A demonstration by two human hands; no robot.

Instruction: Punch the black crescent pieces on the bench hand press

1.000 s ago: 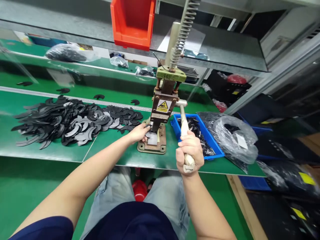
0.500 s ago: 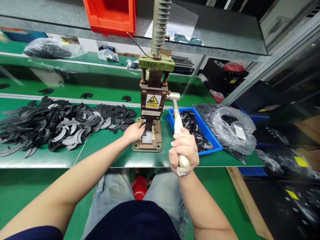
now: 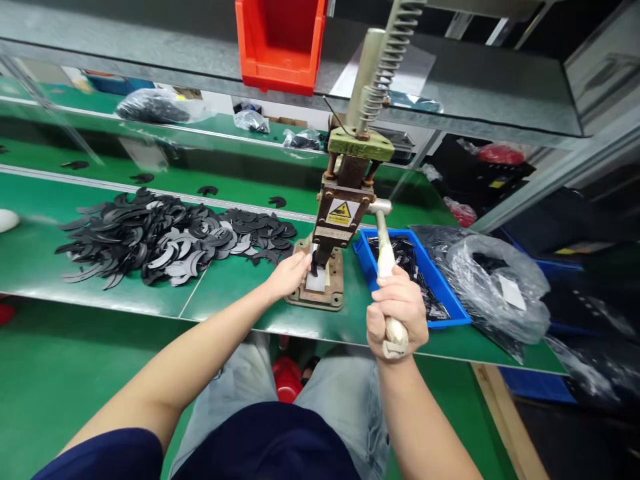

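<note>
A factory workshop, at a production-line station. A long green desk (image 3: 240,300) carries a spring-topped hand press (image 3: 340,220) with a lever (image 3: 384,250) and a yellow warning label. Beside it lie a heap of black crescent parts (image 3: 165,237) (all one shape, loosely piled), a blue tray (image 3: 453,321) and bagged stock (image 3: 500,287). A red bin (image 3: 280,40) sits on the steel shelf (image 3: 150,40) overhead.

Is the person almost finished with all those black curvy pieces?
Not nearly, it seems. Some black pieces already lie in the blue plastic tray. The left hand reaches under the brown metal hand press while the right hand grips its pale lever handle. A big pile of black crescent-shaped pieces waits on the green bench.
</note>
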